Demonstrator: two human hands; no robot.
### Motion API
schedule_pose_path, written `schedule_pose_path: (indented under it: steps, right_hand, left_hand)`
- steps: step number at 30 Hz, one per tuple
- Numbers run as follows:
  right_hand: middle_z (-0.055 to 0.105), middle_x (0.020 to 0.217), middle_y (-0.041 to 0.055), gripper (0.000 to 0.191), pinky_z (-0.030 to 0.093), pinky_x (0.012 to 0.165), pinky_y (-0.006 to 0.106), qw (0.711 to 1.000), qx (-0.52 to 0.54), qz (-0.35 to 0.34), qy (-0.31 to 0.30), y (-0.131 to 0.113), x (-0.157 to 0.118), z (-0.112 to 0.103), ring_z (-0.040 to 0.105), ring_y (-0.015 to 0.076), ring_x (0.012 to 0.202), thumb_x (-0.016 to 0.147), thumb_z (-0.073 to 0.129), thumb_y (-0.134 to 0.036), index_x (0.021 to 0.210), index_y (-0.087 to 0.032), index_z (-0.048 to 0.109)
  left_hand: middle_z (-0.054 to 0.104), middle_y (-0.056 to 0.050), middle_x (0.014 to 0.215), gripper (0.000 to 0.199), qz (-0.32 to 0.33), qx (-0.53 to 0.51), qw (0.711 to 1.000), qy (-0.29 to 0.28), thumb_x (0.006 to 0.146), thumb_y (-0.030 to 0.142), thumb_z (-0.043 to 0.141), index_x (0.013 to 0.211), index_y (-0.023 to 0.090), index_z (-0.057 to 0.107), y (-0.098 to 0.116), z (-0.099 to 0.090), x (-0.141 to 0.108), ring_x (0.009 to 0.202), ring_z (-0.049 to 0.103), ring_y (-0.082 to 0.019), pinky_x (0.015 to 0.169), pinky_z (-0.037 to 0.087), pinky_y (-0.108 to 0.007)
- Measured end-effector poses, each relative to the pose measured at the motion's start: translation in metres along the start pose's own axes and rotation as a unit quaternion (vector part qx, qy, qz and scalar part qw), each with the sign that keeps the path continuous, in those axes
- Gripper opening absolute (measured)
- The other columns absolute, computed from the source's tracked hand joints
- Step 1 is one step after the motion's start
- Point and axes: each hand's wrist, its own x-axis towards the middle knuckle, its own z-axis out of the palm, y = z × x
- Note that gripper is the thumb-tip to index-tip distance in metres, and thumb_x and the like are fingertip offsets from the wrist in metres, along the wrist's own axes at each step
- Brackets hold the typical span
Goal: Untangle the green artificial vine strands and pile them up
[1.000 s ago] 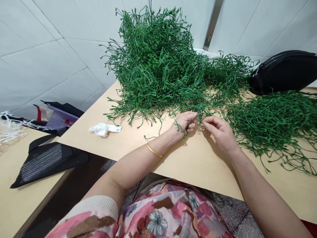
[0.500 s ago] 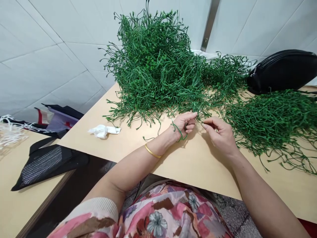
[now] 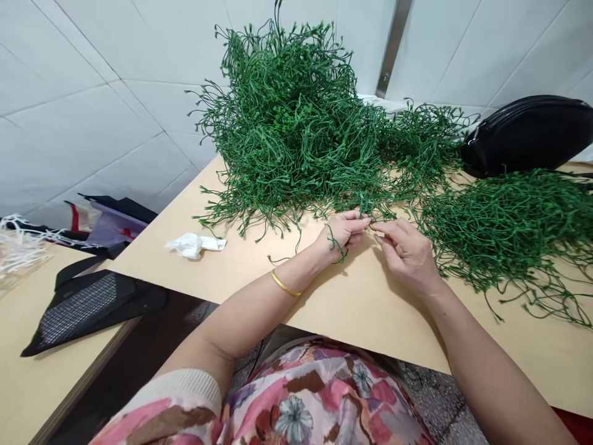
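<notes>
My left hand (image 3: 347, 230) pinches a thin green strand at the front edge of a tall tangled heap of green strands (image 3: 296, 123). Part of a green strand (image 3: 337, 246) loops over the back of that hand, and a gold bracelet circles the wrist. Close on its right, my right hand (image 3: 407, 250) has its fingertips together on the same small spot of green strand; the exact grip is too small to make out. A lower pile of green strands (image 3: 504, 228) lies to the right of my right hand.
A crumpled white tissue (image 3: 189, 245) lies on the light wooden table (image 3: 361, 309) at the left. A black bag (image 3: 532, 133) stands at the back right. On a second table at the left are a black mesh pouch (image 3: 81, 306) and white strands (image 3: 21, 250).
My right hand has moved slightly left, its fingertips now nearly meeting those of my left hand. The left hand's fingers have straightened a little, and the loop over it has shifted.
</notes>
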Motion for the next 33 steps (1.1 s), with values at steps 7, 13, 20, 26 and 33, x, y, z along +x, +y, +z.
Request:
schedule_pose_path:
  steps: [7, 13, 20, 26, 33]
  right_hand:
    - [0.053, 0.069, 0.0019, 0.012, 0.034, 0.060, 0.028, 0.993, -0.044, 0.102, -0.038, -0.004, 0.002, 0.000, 0.046, 0.0137, 0.059, 0.082, 0.051, -0.024, 0.073, -0.018, 0.057]
    - [0.046, 0.058, -0.0026, 0.019, 0.031, 0.052, 0.025, 0.965, 0.103, 0.200, -0.137, 0.000, 0.004, 0.000, 0.039, 0.0109, 0.053, 0.083, 0.050, -0.031, 0.068, -0.019, 0.049]
    - [0.047, 0.056, -0.0028, 0.020, 0.030, 0.053, 0.025, 0.947, 0.146, 0.185, -0.219, -0.037, 0.001, -0.002, 0.041, 0.0106, 0.055, 0.082, 0.049, -0.023, 0.063, -0.019, 0.046]
    - [0.057, 0.070, 0.0030, 0.016, 0.036, 0.062, 0.028, 0.995, 0.009, 0.093, -0.042, -0.042, 0.006, -0.032, 0.050, 0.0145, 0.065, 0.086, 0.049, -0.023, 0.073, -0.019, 0.056]
    - [0.057, 0.109, 0.0155, 0.024, 0.035, 0.066, 0.038, 0.920, -0.346, 0.176, 0.047, 0.020, 0.014, -0.086, 0.056, 0.0248, 0.079, 0.082, 0.055, -0.030, 0.099, -0.017, 0.065]
  left_hand:
    - [0.037, 0.008, 0.045, 0.035, 0.073, 0.065, 0.995, 0.008, 0.065, 0.024, 0.073, 0.054, 0.015, 0.041, -0.012, 0.003, 0.002, 0.039, 0.028, -0.001, 0.040, 0.017, -0.016]
    - [0.035, 0.008, 0.044, 0.030, 0.017, 0.012, 1.000, -0.011, 0.067, 0.019, 0.069, 0.058, 0.016, 0.041, -0.014, 0.003, 0.002, 0.036, 0.027, -0.002, 0.038, 0.016, -0.016]
    - [0.032, 0.009, 0.045, 0.034, 0.016, -0.070, 0.993, 0.095, 0.073, 0.009, 0.058, 0.059, 0.018, 0.028, -0.007, 0.008, 0.012, 0.035, 0.029, -0.002, 0.037, 0.016, -0.015]
    - [0.034, 0.009, 0.044, 0.030, 0.030, -0.002, 0.997, 0.068, 0.071, 0.011, 0.062, 0.057, 0.016, 0.036, -0.005, 0.006, 0.009, 0.035, 0.029, -0.001, 0.038, 0.019, -0.014]
    - [0.033, 0.008, 0.044, 0.016, 0.008, 0.001, 0.999, 0.048, 0.070, 0.008, 0.059, 0.062, 0.015, 0.047, -0.001, 0.001, 0.009, 0.034, 0.026, -0.002, 0.036, 0.016, -0.014]
